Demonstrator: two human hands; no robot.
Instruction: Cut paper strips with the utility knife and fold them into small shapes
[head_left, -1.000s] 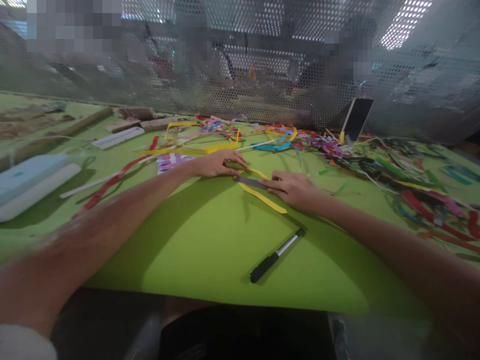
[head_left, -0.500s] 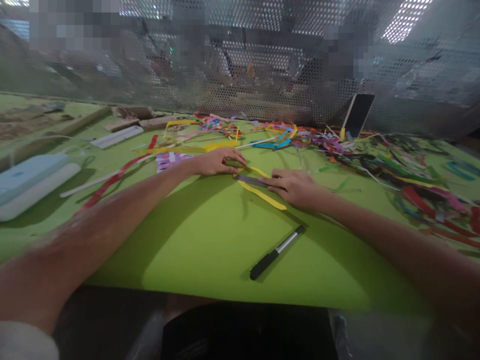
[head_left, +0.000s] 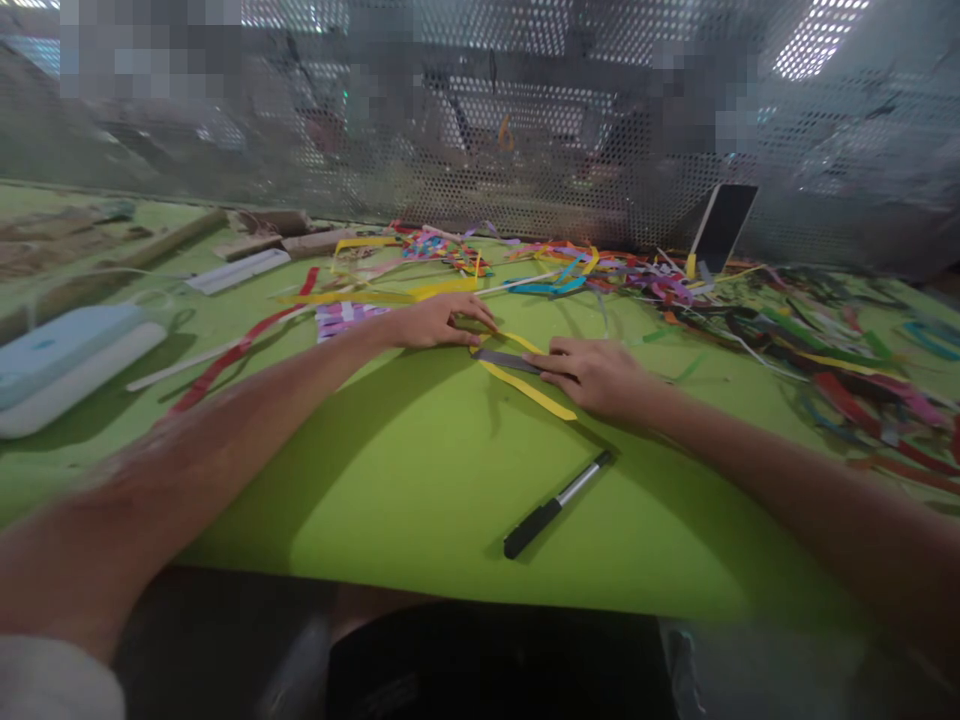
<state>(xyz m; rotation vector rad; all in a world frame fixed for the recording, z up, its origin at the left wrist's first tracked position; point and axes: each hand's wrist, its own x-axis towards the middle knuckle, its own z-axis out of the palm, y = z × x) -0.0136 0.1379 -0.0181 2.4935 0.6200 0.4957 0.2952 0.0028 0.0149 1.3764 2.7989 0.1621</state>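
Observation:
A yellow paper strip [head_left: 534, 393] lies bent into a narrow V on the green tabletop, its bend pointing left. At that bend, the thumb and fingers of my left hand [head_left: 439, 322] hold the strip down. My right hand [head_left: 592, 375] is closed on a flat grey ruler-like piece [head_left: 508, 360], which lies between the strip's two arms with its tip near my left thumb. Its far end is hidden under my right hand. Closer to me, a black and silver pen [head_left: 559, 505] lies slantwise, apart from both hands.
Coloured strips [head_left: 862, 390] lie heaped along the back and right. A phone [head_left: 724, 228] leans upright before the perforated metal screen [head_left: 517, 170]. At left are a pale blue and white case [head_left: 75, 365], a white tray-like piece [head_left: 238, 272] and a red strip [head_left: 240, 350]. A purple woven piece [head_left: 349, 320] lies behind my left forearm.
The whole view has shifted very slightly to the right. Both hands, the yellow strip and the grey piece keep nearly the same places relative to one another.

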